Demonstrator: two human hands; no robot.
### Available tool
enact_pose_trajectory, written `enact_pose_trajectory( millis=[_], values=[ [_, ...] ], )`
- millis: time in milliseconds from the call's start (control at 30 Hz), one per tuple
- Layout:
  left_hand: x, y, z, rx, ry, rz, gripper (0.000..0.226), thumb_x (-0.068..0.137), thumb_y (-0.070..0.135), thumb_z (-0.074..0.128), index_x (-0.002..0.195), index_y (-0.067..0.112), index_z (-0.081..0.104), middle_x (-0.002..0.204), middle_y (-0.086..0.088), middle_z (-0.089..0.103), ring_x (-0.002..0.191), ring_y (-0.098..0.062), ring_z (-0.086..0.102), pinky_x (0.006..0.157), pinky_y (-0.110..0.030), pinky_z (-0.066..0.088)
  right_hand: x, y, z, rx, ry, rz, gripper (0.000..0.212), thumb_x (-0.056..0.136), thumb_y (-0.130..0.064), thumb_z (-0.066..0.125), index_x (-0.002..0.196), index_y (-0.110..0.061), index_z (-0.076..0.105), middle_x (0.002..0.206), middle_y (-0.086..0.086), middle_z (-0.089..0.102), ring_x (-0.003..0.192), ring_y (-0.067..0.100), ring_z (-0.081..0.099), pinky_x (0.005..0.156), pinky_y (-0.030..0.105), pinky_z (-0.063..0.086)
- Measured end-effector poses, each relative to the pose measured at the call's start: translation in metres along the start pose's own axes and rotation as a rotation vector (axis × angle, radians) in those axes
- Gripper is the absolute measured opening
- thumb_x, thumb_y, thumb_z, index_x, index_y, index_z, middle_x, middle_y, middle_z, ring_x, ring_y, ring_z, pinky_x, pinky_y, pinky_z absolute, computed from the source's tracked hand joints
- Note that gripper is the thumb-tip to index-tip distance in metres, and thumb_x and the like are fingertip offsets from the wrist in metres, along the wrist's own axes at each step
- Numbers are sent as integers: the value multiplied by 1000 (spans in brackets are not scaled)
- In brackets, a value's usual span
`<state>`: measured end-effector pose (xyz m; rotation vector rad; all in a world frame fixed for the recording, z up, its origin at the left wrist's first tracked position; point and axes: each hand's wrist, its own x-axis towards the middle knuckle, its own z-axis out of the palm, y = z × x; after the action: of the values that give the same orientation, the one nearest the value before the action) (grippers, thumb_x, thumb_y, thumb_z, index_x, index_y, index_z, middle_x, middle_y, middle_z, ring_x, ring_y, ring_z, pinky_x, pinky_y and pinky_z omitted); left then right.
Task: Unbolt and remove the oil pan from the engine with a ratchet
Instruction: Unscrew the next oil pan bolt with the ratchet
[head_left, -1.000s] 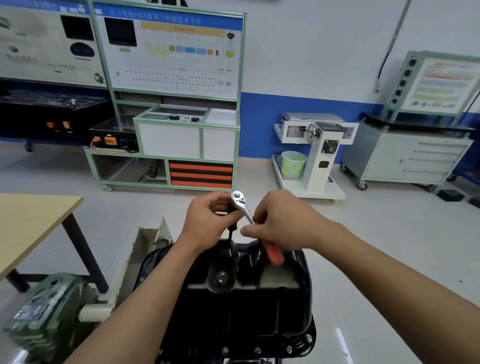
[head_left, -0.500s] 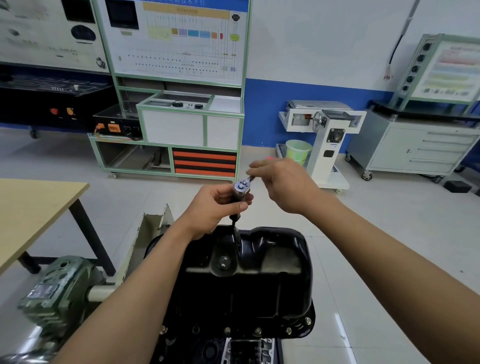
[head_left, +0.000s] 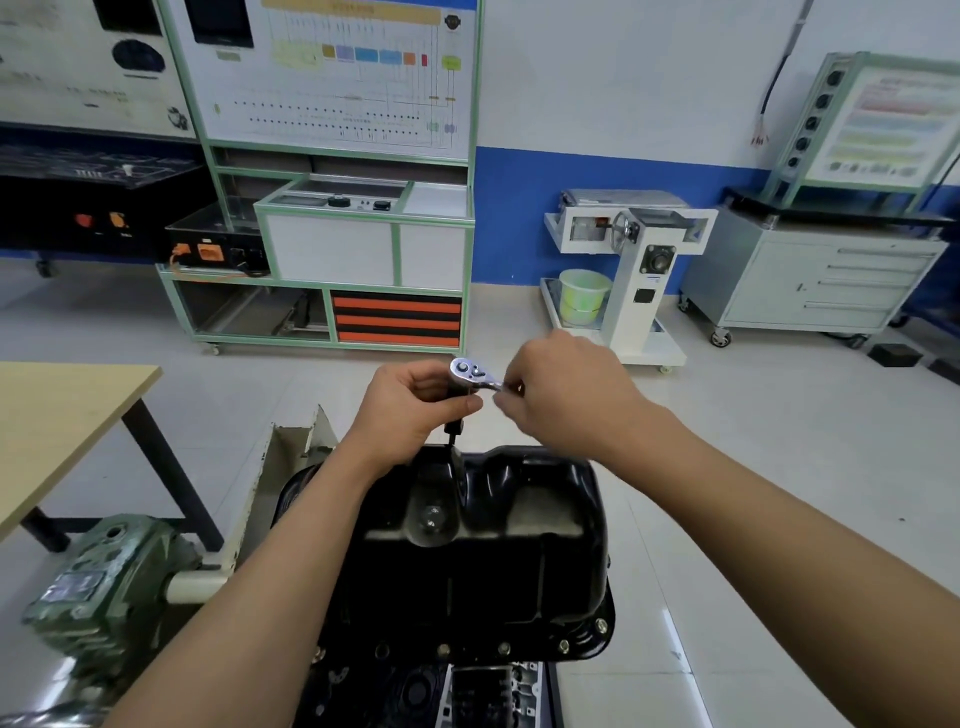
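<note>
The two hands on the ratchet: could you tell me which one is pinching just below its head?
The left hand; it pinches under the ratchet head, while the right hand holds the handle.

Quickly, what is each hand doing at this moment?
Left hand: closed around the extension below the ratchet head.
Right hand: closed on the ratchet handle, which it mostly hides.

ratchet (head_left: 470, 375) handle hidden in right hand (head_left: 563, 395); engine (head_left: 467, 691) cut off at bottom edge
</note>
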<state>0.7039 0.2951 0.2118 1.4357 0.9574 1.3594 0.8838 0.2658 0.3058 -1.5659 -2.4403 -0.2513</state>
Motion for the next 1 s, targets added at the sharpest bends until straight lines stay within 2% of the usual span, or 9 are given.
enact_pose_trajectory(
  millis=[133, 300, 433, 533, 600, 700, 800, 900, 1000],
  values=[
    [-2, -1, 3, 2, 21, 34, 36, 75, -19, 77, 89, 14, 78, 88, -5, 80, 82, -14, 75, 76, -25, 58, -14, -22, 1, 209, -88, -5, 46, 84, -53, 62, 56, -18, 50, 59, -5, 42, 70, 25, 54, 51, 29, 29],
    [-2, 1, 1, -13, 32, 45, 35, 77, -19, 75, 91, 12, 78, 89, -8, 79, 81, -16, 75, 75, -26, 60, -9, -25, 2, 329, -116, 56, 43, 79, -45, 70, 54, -17, 49, 54, -3, 44, 60, 24, 51, 49, 28, 31],
    [-2, 2, -1, -32, -19, 21, 29, 78, -7, 80, 93, 17, 81, 92, -15, 78, 77, -23, 70, 70, -36, 60, 3, -12, -5, 198, -124, 20, 27, 83, -29, 70, 62, -18, 57, 62, 0, 48, 69, 29, 53, 52, 29, 31],
    [-2, 1, -4, -50, -24, -25, 35, 80, -11, 77, 97, 19, 82, 91, -13, 77, 76, -21, 68, 70, -35, 59, 10, -8, -6, 11, -49, -14, 9, 90, -19, 63, 86, -22, 70, 74, 1, 51, 74, 30, 54, 56, 30, 33],
    [-2, 1, -5, -43, -52, -61, 37, 79, -8, 78, 95, 25, 83, 93, -9, 78, 82, -18, 72, 73, -32, 59, 15, -4, -4, -71, -16, -52, 23, 91, -12, 58, 102, -26, 73, 82, 3, 53, 76, 29, 53, 60, 31, 35],
    [-2, 1, -4, -14, -109, -103, 33, 80, -5, 79, 93, 25, 83, 96, -7, 79, 90, -16, 74, 76, -33, 61, 28, 4, 5, -4, -34, -79, 43, 90, -5, 50, 117, -32, 70, 101, 5, 64, 93, 31, 58, 66, 33, 39],
    [-2, 1, -6, -22, -134, -117, 29, 81, -6, 77, 101, 15, 78, 98, -8, 79, 91, -17, 74, 76, -31, 60, 39, 7, 14, 71, -58, -174, 41, 92, -2, 50, 116, -28, 70, 120, 0, 66, 112, 27, 53, 82, 36, 48],
    [-2, 2, -8, -53, -169, -126, 27, 82, -6, 73, 107, 5, 73, 98, -8, 78, 83, -15, 72, 75, -29, 58, 44, 9, 19, 249, -25, -251, 43, 90, 5, 50, 119, -17, 72, 141, 1, 59, 128, 24, 54, 99, 38, 46],
    [-2, 3, -8, -72, -171, -126, 26, 84, -10, 69, 107, 3, 71, 97, -8, 78, 78, -13, 71, 74, -28, 56, 46, 12, 24, 404, -25, -262, 44, 91, 11, 47, 122, -10, 71, 143, 2, 56, 131, 21, 53, 108, 33, 41]
  ],
)
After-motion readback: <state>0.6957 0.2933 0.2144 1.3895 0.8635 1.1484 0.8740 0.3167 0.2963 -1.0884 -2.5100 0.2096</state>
